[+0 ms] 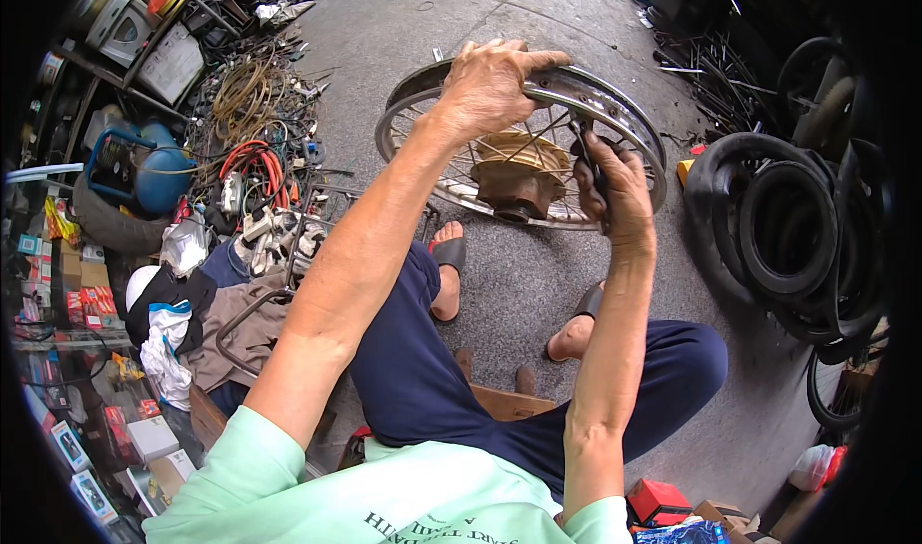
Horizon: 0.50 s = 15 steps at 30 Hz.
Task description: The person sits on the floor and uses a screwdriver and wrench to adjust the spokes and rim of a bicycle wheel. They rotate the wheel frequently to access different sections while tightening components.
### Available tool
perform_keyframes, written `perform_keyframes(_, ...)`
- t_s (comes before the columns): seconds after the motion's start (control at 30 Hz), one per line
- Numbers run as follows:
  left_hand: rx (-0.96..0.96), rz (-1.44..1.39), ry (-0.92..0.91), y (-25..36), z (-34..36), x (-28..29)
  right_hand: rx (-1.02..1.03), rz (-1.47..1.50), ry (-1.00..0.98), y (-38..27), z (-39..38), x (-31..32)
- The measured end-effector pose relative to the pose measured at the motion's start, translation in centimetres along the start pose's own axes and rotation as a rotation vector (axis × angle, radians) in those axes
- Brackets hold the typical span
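A spoked metal wheel [648, 145] stands tilted on the floor in front of my feet, with a brownish-gold hub [523, 174] at its middle. My left hand [495, 88] lies over the top of the rim and grips it, fingers curled around the edge. On the wheel's right side, my right hand [619, 184] is closed around a black-handled tool [584, 155] that looks like pliers. The tool's metal end points up at the spokes near the inside of the rim; its exact contact is too small to tell.
Black tyres and tubes [788, 227] are piled at the right, with dark rods [715, 83] behind. Coiled wires [254, 93], a blue compressor tank [161, 174] and clothes [226, 338] crowd the left. A glass case of small boxes [86, 342] stands at far left.
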<state>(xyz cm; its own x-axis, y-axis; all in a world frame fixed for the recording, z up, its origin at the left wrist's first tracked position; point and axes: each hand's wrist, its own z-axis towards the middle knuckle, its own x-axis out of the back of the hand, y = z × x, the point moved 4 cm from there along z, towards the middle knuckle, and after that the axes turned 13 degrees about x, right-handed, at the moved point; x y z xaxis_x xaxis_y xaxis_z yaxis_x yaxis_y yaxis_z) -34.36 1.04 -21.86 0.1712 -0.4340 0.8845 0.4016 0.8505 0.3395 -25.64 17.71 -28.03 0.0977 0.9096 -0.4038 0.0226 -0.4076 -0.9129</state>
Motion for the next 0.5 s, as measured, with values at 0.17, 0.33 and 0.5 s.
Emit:
perform_keyframes(0.17,-0.006,0.001,0.023,0.3,0.3,0.0,0.043,-0.323,-0.022,-0.6,0.9,4.1)
perform_keyframes(0.33,0.060,0.056,0.006,0.4,0.4,0.1,0.016,-0.143,0.040,0.2,-1.0,2.5)
perform_keyframes(0.5,0.050,0.057,0.020,0.5,0.5,-0.2,0.065,0.062,0.103,0.1,-1.5,-1.3)
